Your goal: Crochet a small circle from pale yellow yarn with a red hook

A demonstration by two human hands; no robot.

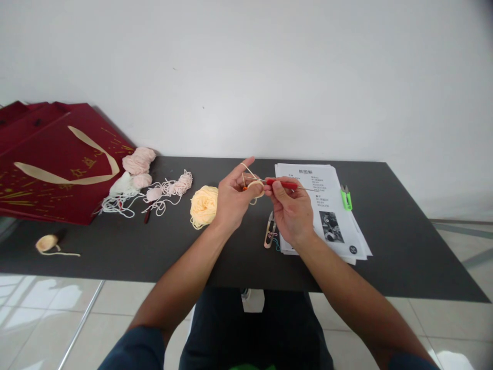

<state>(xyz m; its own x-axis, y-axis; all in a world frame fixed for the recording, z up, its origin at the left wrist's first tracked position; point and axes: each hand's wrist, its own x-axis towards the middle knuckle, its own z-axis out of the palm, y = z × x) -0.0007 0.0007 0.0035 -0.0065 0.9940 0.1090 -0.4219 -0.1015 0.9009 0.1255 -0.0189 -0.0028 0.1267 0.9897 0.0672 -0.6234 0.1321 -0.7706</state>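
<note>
At the centre of the frame, the left hand [233,198] pinches a small crocheted piece [256,189], its yarn looped over the raised index finger, while the right hand [291,210] grips a red-handled crochet hook [283,184] at it. A pale yellow yarn ball [204,206] lies just left of the left hand. Printed sheets [339,231] with green-handled thread snips [346,198] lie right of centre; a dark red gift bag [57,164] fills the left edge, beside pale pink yarn [139,160].

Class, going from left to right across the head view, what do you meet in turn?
Burgundy bag, tangle of pink yarn, pale yellow yarn ball, left hand, right hand, green-handled snips.
</note>
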